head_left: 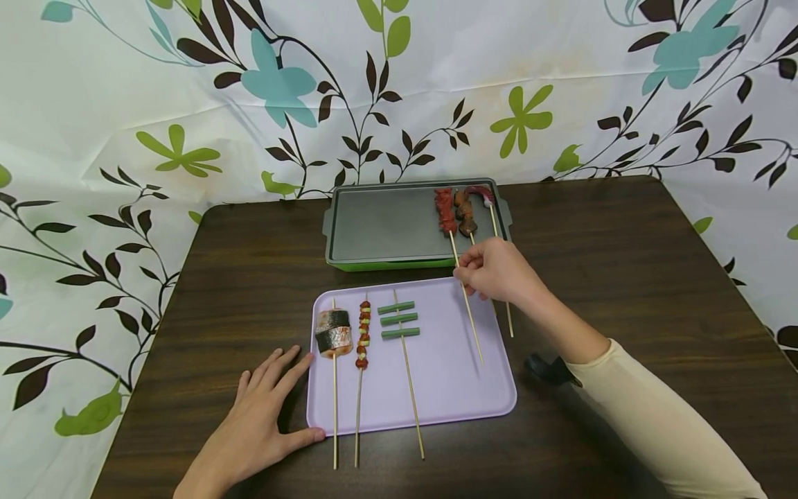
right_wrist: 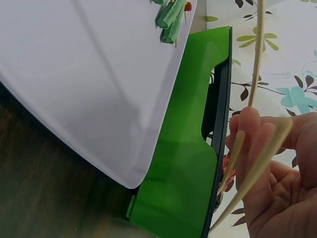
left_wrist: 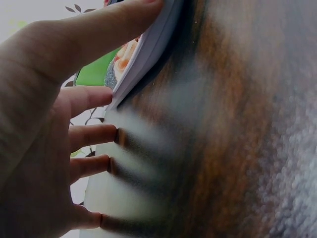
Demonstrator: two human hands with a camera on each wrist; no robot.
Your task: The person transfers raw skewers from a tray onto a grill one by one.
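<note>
The grip of the right hand (head_left: 497,269) pinches the wooden stick (head_left: 471,319) of a chunky red skewer (head_left: 445,208), its food end over the grey-topped, green-sided rectangular grill (head_left: 380,222). A sideways swing could knock 2 neighbours, the chunky brown skewer (head_left: 464,213) and curled purple skewer (head_left: 481,190); pressure from the splayed left hand (head_left: 258,409) could shift the lavender rectangular tray (head_left: 461,395) it touches.

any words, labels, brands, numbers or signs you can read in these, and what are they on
None: no readable text in any view.
The green-sided grill, the lilac tray and the food skewers show no lettering.
The backdrop carries only printed plants and birds, no words.
The dark object by the right sleeve shows no mark that can be made out.
</note>
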